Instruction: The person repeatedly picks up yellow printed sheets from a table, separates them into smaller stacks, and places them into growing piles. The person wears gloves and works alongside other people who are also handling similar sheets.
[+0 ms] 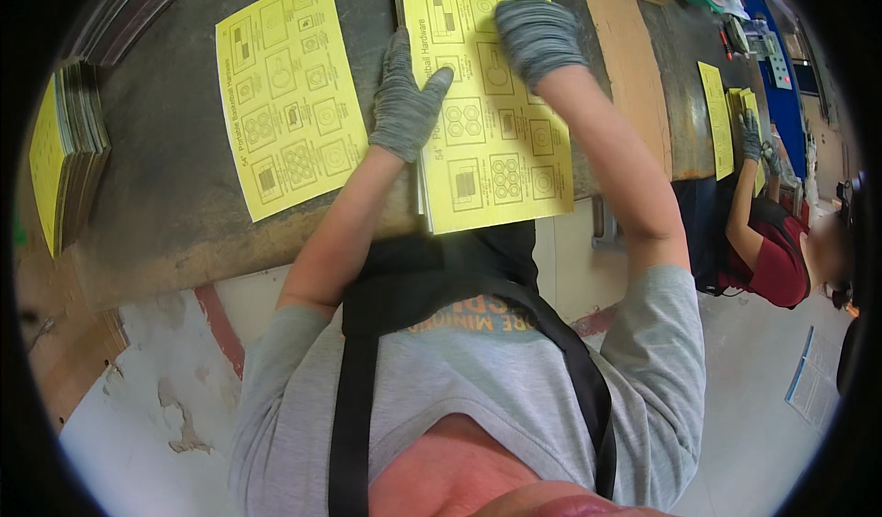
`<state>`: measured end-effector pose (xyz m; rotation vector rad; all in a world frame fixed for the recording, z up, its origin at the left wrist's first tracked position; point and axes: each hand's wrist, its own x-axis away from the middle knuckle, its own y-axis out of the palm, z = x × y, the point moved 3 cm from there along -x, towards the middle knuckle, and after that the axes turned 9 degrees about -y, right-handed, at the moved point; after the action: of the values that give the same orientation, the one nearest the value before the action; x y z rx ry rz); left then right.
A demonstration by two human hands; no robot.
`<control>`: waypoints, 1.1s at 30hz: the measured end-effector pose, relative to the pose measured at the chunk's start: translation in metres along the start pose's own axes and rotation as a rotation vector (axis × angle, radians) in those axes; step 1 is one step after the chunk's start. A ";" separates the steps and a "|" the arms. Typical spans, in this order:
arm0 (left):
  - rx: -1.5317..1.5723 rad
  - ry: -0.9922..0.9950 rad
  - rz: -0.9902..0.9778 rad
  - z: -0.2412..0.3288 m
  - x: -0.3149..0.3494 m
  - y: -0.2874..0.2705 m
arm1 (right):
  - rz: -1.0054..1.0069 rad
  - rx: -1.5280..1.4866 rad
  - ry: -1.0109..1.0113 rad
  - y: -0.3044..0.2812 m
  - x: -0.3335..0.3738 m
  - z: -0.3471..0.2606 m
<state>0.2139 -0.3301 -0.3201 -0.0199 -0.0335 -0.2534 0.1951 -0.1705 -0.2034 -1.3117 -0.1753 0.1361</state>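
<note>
Two gloved hands work on one stack of yellow printed sheets (491,140) lying on the dark workbench (156,214) right in front of the person. The left hand (404,99) lies flat on the stack's left edge, fingers spread and pressing down. The right hand (537,37) is bent over the far part of the stack, fingers curled down; whether it pinches a sheet I cannot tell. One single yellow sheet (289,94) lies apart to the left. Two further piles (69,149) stand at the far left, partly cut off by the rim. At the right a co-worker (776,250) handles more yellow sheets (717,117), small and hard to make out.
</note>
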 end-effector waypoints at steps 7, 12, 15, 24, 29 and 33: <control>-0.119 0.019 0.046 -0.004 -0.002 0.000 | 0.027 -1.135 0.451 0.061 0.024 0.072; -0.136 0.007 0.039 -0.003 -0.001 -0.001 | 0.051 -1.029 0.354 0.073 0.021 0.076; -0.143 0.034 0.044 0.000 0.000 -0.001 | 0.030 -1.106 0.370 0.070 0.019 0.077; -0.132 0.026 0.074 0.001 0.001 0.002 | 0.033 -0.165 0.123 0.031 -0.001 0.031; -0.072 0.028 0.063 -0.002 -0.002 0.001 | 0.004 -0.224 0.038 0.002 0.004 0.017; -0.102 0.141 0.075 0.001 -0.009 0.001 | 0.194 -0.979 0.485 -0.003 0.077 0.038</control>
<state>0.2052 -0.3267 -0.3192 -0.1041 0.1203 -0.1805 0.2627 -0.1201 -0.1877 -2.2909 0.3509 -0.1305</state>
